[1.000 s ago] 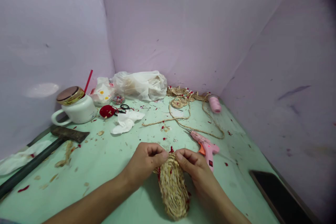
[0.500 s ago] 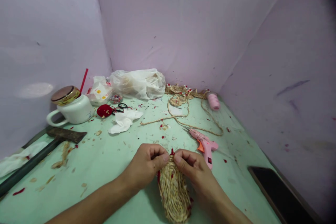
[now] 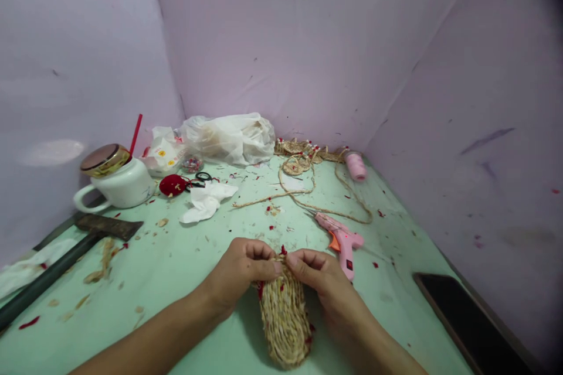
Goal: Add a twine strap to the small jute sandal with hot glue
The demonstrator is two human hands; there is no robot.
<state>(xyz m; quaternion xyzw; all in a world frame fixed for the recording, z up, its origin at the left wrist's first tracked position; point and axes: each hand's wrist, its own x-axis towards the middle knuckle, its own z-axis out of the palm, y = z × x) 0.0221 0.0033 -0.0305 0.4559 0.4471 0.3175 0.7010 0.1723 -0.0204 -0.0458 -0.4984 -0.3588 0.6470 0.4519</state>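
Observation:
An oval coil of braided straw (image 3: 287, 319), shaped like a small shoe sole, is held upright off the green tabletop at the front middle. My left hand (image 3: 246, 269) pinches its top edge between thumb and fingers from the left. From the right, my right hand (image 3: 319, 275) pinches the same top edge. A tuft of red fibre (image 3: 283, 249) pokes up between my two thumbs, and more red shows along the coil's sides. My fingers hide part of the top rim. Just beyond my right hand lies a pink glue gun (image 3: 339, 237) with an orange trigger.
A hammer (image 3: 105, 227), white lidded mug (image 3: 121, 186), red pincushion (image 3: 173, 185), scissors (image 3: 203, 177) and crumpled tissue (image 3: 207, 202) lie left. Behind are a plastic bag (image 3: 233, 139), straw cord (image 3: 325, 210) and pink thread spool (image 3: 355, 166). A dark phone (image 3: 466, 319) lies right.
The straw coil has shifted slightly left and tilted more upright between my hands. My left thumb has straightened along its top edge. The whole view has moved a little.

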